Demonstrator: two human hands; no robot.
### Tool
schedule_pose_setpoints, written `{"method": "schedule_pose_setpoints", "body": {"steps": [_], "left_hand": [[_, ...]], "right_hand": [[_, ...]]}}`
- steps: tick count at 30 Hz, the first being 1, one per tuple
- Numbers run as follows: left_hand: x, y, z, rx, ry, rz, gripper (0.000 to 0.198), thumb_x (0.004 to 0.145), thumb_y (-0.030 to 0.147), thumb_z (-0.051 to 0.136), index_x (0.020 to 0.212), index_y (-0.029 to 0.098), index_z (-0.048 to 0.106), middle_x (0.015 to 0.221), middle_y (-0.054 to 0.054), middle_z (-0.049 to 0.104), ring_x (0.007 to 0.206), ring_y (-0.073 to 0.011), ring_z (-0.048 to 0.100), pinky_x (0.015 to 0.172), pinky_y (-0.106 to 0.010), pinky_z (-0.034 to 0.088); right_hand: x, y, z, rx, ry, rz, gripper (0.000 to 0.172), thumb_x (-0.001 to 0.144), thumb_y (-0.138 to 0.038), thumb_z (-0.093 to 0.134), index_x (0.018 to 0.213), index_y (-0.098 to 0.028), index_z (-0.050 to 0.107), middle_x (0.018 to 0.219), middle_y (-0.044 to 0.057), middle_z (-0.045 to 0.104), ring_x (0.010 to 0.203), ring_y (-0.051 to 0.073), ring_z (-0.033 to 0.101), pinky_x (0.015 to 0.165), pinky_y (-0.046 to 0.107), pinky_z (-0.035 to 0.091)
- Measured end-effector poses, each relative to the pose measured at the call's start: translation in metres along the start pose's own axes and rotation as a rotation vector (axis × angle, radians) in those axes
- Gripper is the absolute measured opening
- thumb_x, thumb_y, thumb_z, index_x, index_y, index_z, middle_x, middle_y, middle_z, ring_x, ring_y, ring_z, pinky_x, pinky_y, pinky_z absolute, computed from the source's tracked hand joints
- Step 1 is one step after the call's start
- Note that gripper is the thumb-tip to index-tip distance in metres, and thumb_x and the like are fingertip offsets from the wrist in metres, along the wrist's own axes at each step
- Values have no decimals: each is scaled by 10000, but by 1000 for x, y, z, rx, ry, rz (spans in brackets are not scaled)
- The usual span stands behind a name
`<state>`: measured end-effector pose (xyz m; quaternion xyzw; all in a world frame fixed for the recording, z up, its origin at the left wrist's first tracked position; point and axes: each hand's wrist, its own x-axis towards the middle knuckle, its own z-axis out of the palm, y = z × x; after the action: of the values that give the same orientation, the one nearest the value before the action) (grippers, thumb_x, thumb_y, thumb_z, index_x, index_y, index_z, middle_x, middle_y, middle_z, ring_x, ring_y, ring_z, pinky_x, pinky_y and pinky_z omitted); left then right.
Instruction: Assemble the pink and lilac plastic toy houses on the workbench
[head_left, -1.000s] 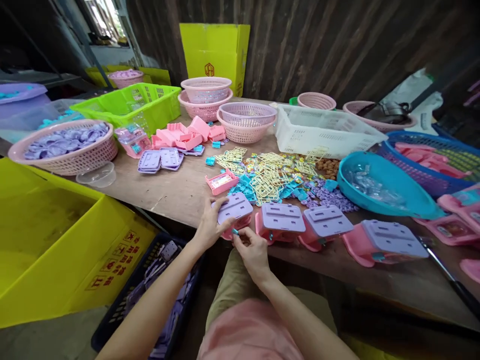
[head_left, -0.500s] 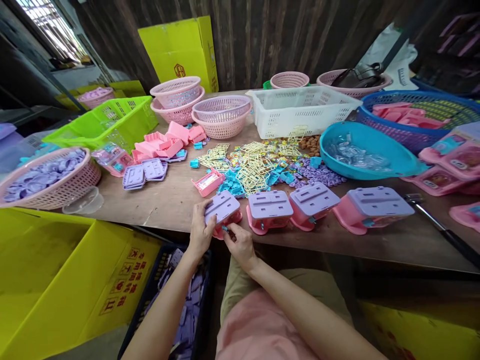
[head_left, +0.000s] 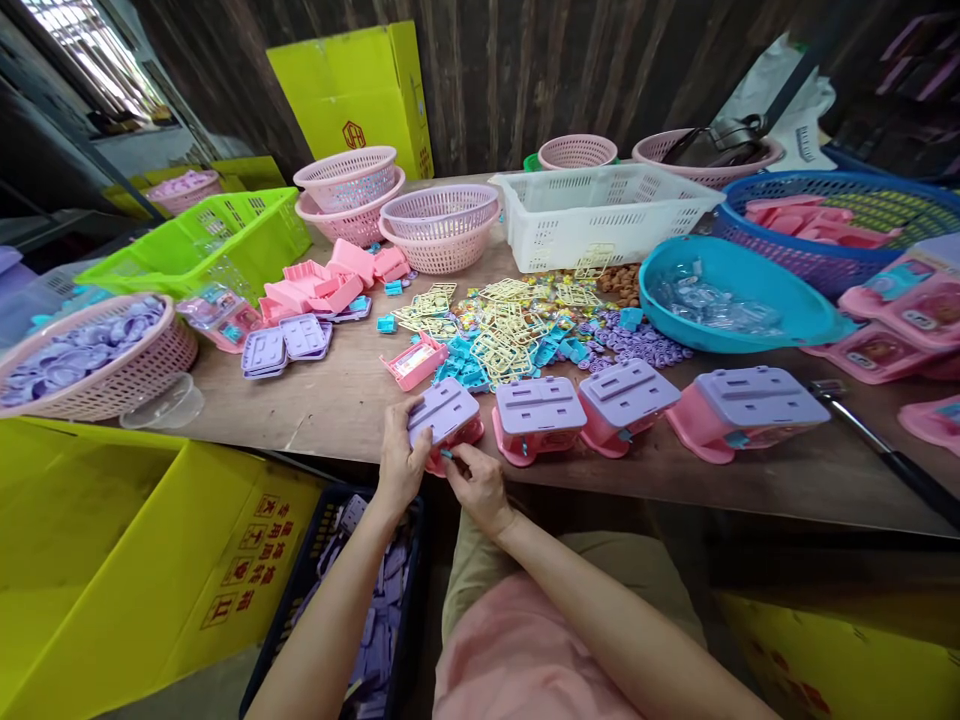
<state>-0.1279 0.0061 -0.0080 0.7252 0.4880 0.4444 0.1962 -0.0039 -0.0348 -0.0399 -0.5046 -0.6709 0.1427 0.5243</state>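
At the table's front edge my left hand [head_left: 403,445] grips the left side of a small pink toy box with a purple lid [head_left: 444,410]. My right hand [head_left: 480,487] pinches a small blue piece [head_left: 447,454] against the box's near face; its fingertips partly hide the piece. To the right stand three similar boxes in a row: a near one [head_left: 540,415], a middle one [head_left: 628,400] and a larger-looking one [head_left: 750,408]. Behind my hands lie a pink tray part [head_left: 415,362], blue pieces [head_left: 466,365] and pale yellow frames [head_left: 510,335].
A hammer [head_left: 885,445] lies at the right. A blue basin [head_left: 750,335] holds clear parts, near a white crate [head_left: 600,235]. Purple lids [head_left: 285,345], pink parts [head_left: 322,288] and a basket [head_left: 112,385] are on the left. A yellow carton [head_left: 187,560] stands below the edge.
The view has shifted slightly. My right fingers and the blue piece have moved a little left along the box's near face. My left hand keeps its grip.
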Motion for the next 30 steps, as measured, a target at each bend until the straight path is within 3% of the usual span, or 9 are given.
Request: {"method": "schedule_pose_setpoints", "body": {"steps": [10,30], "left_hand": [[2,5,-2,27,-17,-23,384,853,361,410,1179,164,458,1066,-90,504,999,-220,506,878,-394,427],[1,6,-2,30,-18,-39,397,844,378,399,1174,165,453,1056,-84,509,968,-215,512,860,-376,424]], "right_hand": [[-2,-5,3,-170,-15,-90,261,901,-143,363,698,-184,521,596,21,573,570,136,550,557,238,378],[-5,-3,17,-335,27,-176,283,882,-75,334,678,-186,495,580,23,523,535,145,516,532,266,348]]}}
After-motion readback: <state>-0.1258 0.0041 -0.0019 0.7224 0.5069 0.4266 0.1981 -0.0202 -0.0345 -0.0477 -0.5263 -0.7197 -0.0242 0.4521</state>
